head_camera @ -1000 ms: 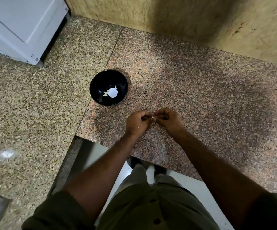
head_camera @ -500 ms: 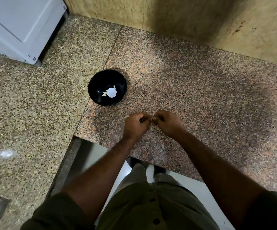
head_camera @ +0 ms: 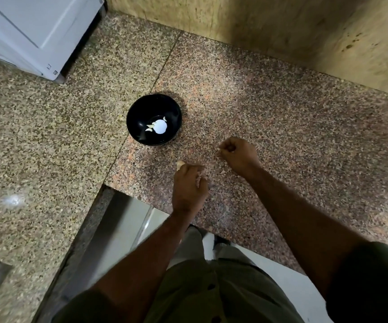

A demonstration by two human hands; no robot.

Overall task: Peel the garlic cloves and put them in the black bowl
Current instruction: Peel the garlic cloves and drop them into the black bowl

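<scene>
The black bowl (head_camera: 154, 119) stands on the granite counter with several peeled garlic cloves (head_camera: 150, 126) beside a bright glare spot on its bottom. My left hand (head_camera: 189, 186) is below and right of the bowl; it pinches a pale garlic clove (head_camera: 180, 163) that sticks out at its fingertips. My right hand (head_camera: 237, 155) is curled to the right of the left one, and a small pale scrap of garlic skin (head_camera: 218, 149) shows at its fingertips. The two hands are apart.
The reddish granite counter (head_camera: 281, 127) runs right to a tan wall (head_camera: 304, 31). A speckled beige slab (head_camera: 37, 141) lies left, with a white appliance (head_camera: 32, 31) at the far left. The counter's front edge (head_camera: 155, 207) is just under my left wrist.
The hands were together, working on one clove. Now they have drawn apart: the left holds the clove nearer the bowl, and the right has moved right and away with a scrap.
</scene>
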